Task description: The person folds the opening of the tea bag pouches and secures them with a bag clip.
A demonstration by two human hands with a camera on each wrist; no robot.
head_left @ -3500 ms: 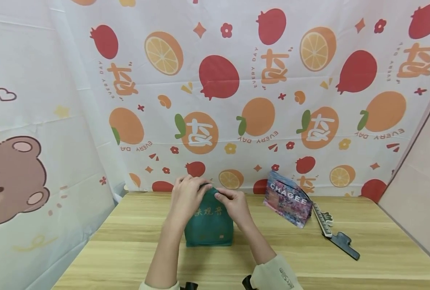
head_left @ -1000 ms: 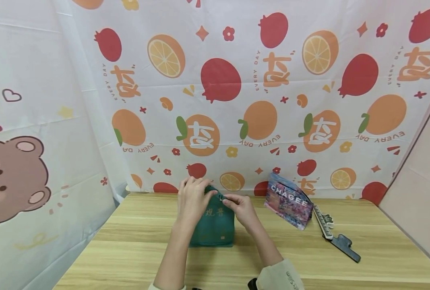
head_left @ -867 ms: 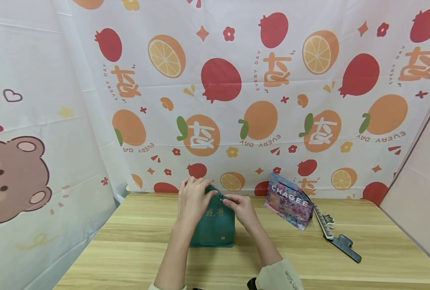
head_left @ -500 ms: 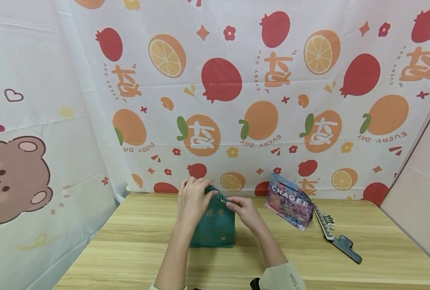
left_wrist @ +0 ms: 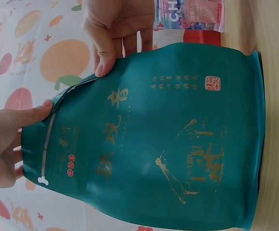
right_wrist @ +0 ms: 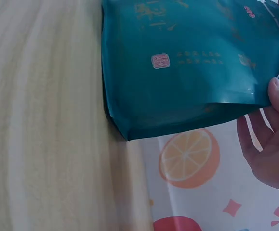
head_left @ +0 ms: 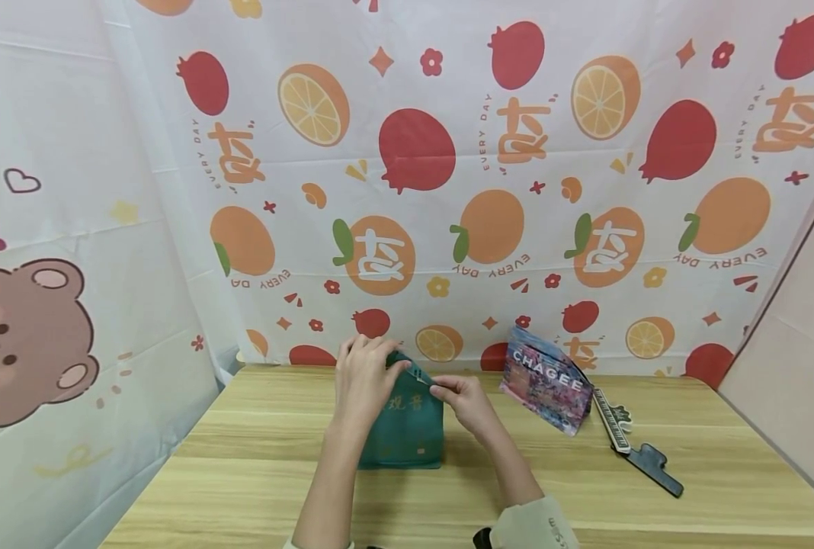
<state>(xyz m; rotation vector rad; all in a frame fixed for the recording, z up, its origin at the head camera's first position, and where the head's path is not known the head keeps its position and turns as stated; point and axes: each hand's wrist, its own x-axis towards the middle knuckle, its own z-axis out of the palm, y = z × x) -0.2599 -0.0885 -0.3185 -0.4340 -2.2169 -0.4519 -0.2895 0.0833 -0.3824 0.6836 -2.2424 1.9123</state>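
A green tea bag (head_left: 407,431) with gold Chinese characters stands upright on the wooden table. At its top left, my left hand (head_left: 366,381) pinches the upper edge, thumb in front and the other fingers behind. My right hand (head_left: 465,400) pinches the sloping right side of the top edge between thumb and fingers. In the left wrist view a pale zip strip (left_wrist: 45,144) crosses the bag near its top, ending in a small white slider (left_wrist: 43,181). The right wrist view shows the bag's side fold, with my right thumb (right_wrist: 275,91) on the top edge.
To the right leans a blue and pink CHAGEE pouch (head_left: 544,381). Beside it lie a clip with a piano-key pattern (head_left: 613,419) and a dark clip (head_left: 654,469). A fruit-print cloth (head_left: 475,152) hangs behind the table (head_left: 242,473).
My right hand has slid right and slightly down along the bag's top edge. My left hand shifted a little right earlier and has since kept its grip, and more of the zip strip shows between them.
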